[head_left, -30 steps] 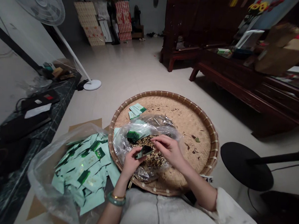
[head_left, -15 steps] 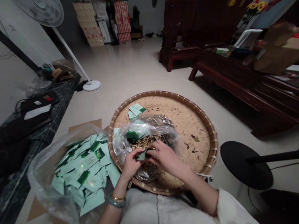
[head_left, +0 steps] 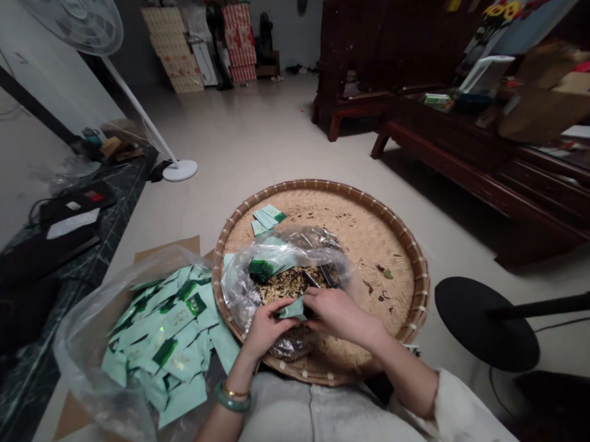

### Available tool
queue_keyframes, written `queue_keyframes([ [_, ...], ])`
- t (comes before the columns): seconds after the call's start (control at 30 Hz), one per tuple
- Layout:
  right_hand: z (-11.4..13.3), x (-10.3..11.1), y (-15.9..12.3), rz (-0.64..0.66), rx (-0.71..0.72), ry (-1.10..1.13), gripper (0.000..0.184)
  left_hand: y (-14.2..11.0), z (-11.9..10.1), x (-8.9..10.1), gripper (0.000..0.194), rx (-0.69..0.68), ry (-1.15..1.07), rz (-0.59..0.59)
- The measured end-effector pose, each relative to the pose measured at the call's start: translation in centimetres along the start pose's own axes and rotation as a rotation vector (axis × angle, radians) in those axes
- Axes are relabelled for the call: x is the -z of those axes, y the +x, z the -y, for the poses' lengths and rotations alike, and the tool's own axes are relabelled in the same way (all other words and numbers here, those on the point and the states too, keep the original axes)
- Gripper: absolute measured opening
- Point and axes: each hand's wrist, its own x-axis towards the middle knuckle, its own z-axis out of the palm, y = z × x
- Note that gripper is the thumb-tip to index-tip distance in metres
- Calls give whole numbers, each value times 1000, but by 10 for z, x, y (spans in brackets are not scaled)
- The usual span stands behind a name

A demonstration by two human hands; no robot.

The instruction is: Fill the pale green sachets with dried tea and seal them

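Note:
My left hand (head_left: 266, 326) pinches the left end of a small pale-green packet (head_left: 293, 309) between thumb and fingers. My right hand (head_left: 337, 310) is closed at the packet's right end, its fingertips curled and partly hidden there. Both hands are over an open clear plastic bag (head_left: 240, 281) holding a loose mix of pale and dark dried bits (head_left: 284, 285). Dark narrow strips (head_left: 328, 275) stick up in the bag just beyond my right fingers; what they are I cannot make out. Several green packets (head_left: 267, 266) lie at the bag's far left side.
The bag rests in a round woven bamboo tray (head_left: 397, 253), where a small stack of packets (head_left: 268, 218) lies at the far left. Left of it, a large plastic-lined box (head_left: 84, 332) is heaped with green packets (head_left: 170, 336). A black round stand base (head_left: 485, 323) is at right.
The packet has shifted slightly right and more of its pale face shows. My right hand has moved a little right and down, uncovering more of the dried mix and dark strips.

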Motion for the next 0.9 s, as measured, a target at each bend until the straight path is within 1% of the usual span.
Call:
queue_keyframes([
  [0.07,2,7,-4,-11,15,34,15,0,1,0,38,-9,-25,-14],
  [0.17,5,16,-13,-52,46,102,6,1,5,3,38,-47,-18,-50],
  [0.27,10,25,-22,-121,75,154,13,1,10,6,35,-108,-11,-84],
  [0.33,15,28,-28,-183,107,170,20,0,13,8,34,-141,-35,-79],
  [0.4,19,27,-30,-253,122,146,23,-1,13,8,34,-161,-58,-67],
  [0.47,23,23,-29,-294,92,76,21,-1,11,7,34,-175,-45,-72],
  [0.53,25,17,-24,-276,37,-6,16,-2,8,6,34,-182,-2,-86],
  [0.67,24,6,-7,-130,-33,-99,10,-2,2,3,37,-164,61,-91],
  [0.73,22,3,1,-89,-49,-120,10,-3,0,3,37,-140,62,-99],
  [0.83,18,3,3,-114,-44,-63,9,-2,1,3,39,-102,16,-105],
  [0.9,13,7,0,-170,-19,75,11,-1,4,5,40,-90,-32,-111],
])
